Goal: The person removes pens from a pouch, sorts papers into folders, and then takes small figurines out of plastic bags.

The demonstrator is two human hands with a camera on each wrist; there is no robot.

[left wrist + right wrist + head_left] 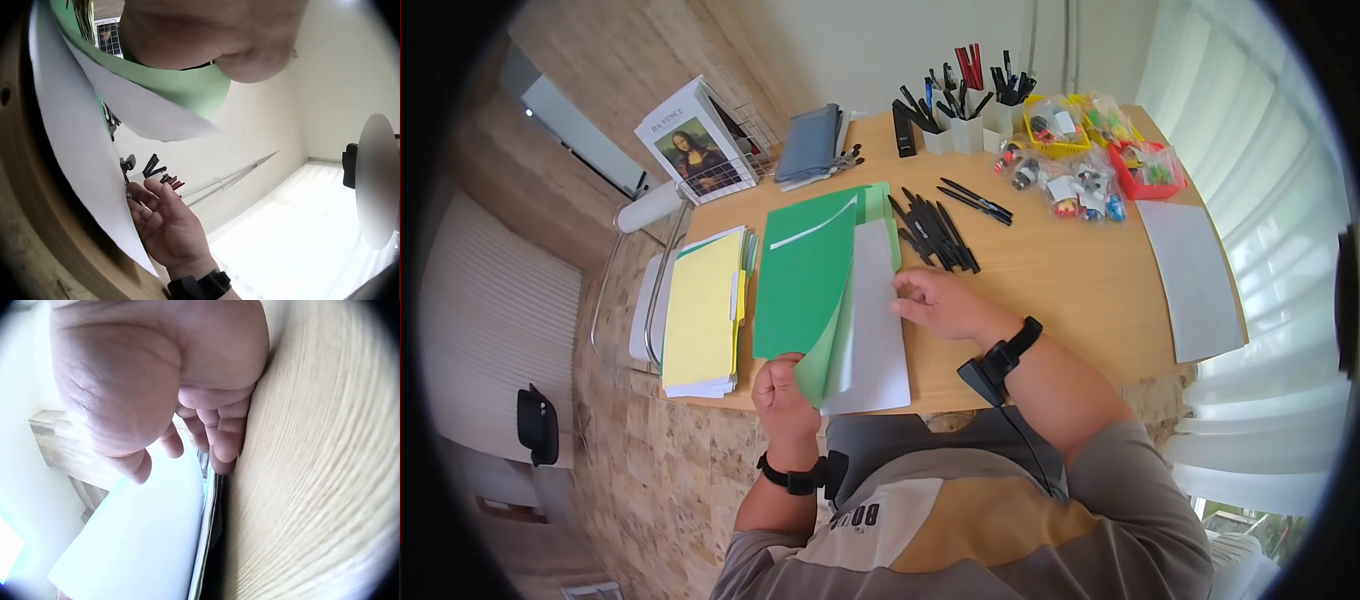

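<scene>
Daylight through the sheer white curtain (1238,150) brightens the desk (1080,300) from the right in my head view, whose fisheye edges curve into black. My right wrist feed bleaches the paper sheet (150,531) and softens the desk's lower corner.

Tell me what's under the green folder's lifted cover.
White paper, with a light-green edge beyond it. The green cover, lifted by the left hand, hides whatever lies farther left.

Green folder (800,265), white paper (875,335), black pens (931,228), tan wood-grained table (312,425).
</scene>
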